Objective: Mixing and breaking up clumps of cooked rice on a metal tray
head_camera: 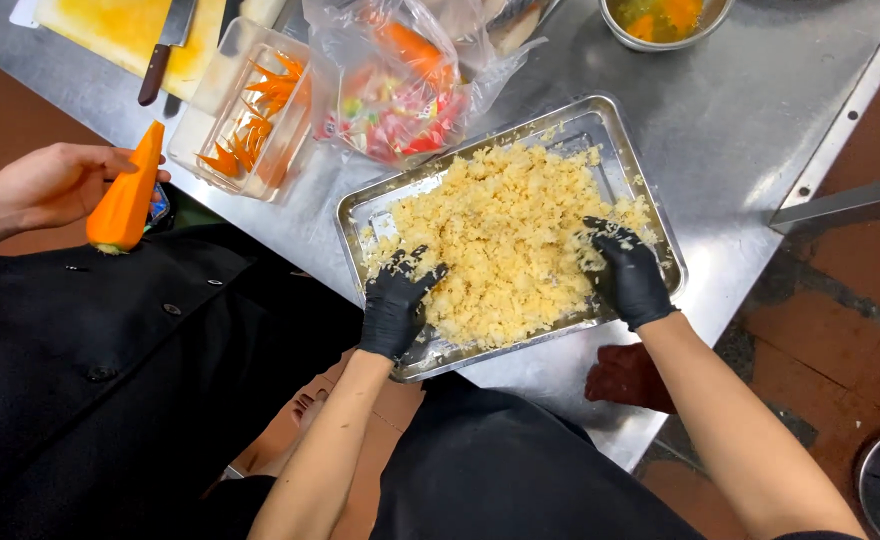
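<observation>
Presently, item one: left hand (396,303), black-gloved, fingers spread and curved downward, pressed into the near-left edge of the crumbly yellow rice-like mixture (505,240); it grips nothing solid, grains clinging to the fingertips. Item two: right hand (625,272), also black-gloved, likewise open and clawed into the right side of the heap, so the two hands flank the pile, seemingly to rake and loosen it from both edges. Item three: shallow rectangular metal tray (572,118), holding the mixture, set at an angle close to the near edge of the steel table (740,120), within easy reach of both forearms. Item four: clear plastic bag (395,85) of mixed red, green and white pieces, just beyond the tray's far-left corner. Item five: clear rectangular container (245,105) with carved orange carrot pieces, beside the bag. Item six: yellow cutting board (110,30) at the far-left corner, a wooden-handled knife (160,50) lying across it. Item seven: round metal bowl (665,20) of orange and green contents, at the top edge, well apart from the tray. Item eight: a co-worker's bare hand (55,180) at left, closed around a peeled carrot (128,190), held off the table beside a dark jacket.
</observation>
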